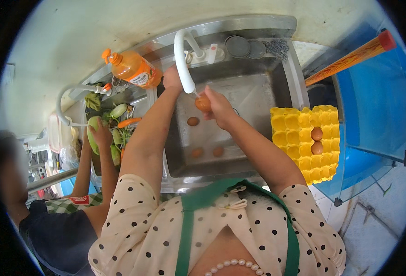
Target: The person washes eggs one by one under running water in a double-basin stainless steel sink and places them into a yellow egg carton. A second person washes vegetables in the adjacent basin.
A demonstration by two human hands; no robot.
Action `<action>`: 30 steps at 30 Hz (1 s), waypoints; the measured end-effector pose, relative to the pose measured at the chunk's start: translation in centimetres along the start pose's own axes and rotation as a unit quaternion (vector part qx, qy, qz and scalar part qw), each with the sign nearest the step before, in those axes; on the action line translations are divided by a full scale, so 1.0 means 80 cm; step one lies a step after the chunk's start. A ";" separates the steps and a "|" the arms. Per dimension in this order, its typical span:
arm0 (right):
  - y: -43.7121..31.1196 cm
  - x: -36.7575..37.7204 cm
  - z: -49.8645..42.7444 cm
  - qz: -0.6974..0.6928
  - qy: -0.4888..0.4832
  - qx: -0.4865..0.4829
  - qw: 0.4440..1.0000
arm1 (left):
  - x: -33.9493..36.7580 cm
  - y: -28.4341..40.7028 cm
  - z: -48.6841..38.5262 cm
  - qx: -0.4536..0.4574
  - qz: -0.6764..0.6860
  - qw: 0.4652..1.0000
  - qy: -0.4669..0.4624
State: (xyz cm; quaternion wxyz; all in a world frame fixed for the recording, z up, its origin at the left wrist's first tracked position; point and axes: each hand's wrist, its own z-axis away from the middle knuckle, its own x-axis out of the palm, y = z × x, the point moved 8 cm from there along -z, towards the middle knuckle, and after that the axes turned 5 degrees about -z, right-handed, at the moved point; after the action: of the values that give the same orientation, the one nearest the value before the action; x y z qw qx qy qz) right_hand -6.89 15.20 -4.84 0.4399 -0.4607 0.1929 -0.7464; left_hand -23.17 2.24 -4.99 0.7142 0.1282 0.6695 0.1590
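My right hand [220,107] holds a brown egg [202,103] under the tip of the white gooseneck faucet [182,65], where a thin stream of water meets it. Behind the faucet's spout, my left hand [172,79] is at the sink's back left, close to the faucet base; its fingers are partly hidden, and what they touch is unclear. Below, in the stainless steel sink [258,100], one brown egg [193,121] rests at the left, and two more eggs [207,152] lie nearer me in what looks like shallow water.
At right, a yellow egg tray [287,126] carries two eggs [316,140]. An orange pump bottle [134,70] stands on the ledge. Left, a co-worker's hands [101,132] hold a green gourd [93,134] over a basin of vegetables. A wood-patterned pole [348,60] slants at the right.
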 end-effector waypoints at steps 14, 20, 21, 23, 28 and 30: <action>0.005 -0.008 -0.003 -0.011 -0.004 0.023 1.000 | 0.000 -0.004 -0.003 -0.024 -0.021 0.999 -0.042; 0.004 -0.012 0.000 -0.011 0.025 0.035 0.999 | 0.000 -0.006 -0.009 -0.023 0.003 0.999 -0.034; 0.005 -0.004 0.002 -0.009 0.017 0.040 0.999 | 0.009 -0.033 -0.021 -0.018 0.010 1.000 -0.001; 0.005 -0.002 0.001 -0.008 0.015 0.044 0.999 | 0.015 -0.044 -0.032 -0.018 0.009 1.000 0.014; 0.005 -0.009 -0.003 -0.013 0.017 0.037 0.999 | 0.004 -0.007 0.000 0.005 -0.014 1.000 -0.026; 0.005 -0.006 -0.003 -0.011 0.018 0.038 0.999 | -0.005 -0.010 0.031 -0.021 0.142 0.989 0.017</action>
State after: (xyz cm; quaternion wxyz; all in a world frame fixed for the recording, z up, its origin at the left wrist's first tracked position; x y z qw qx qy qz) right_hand -6.80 15.33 -5.45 0.4456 -0.4320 0.1673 -0.7660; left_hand -20.69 1.43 -4.75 0.6751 0.2044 0.6533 0.2751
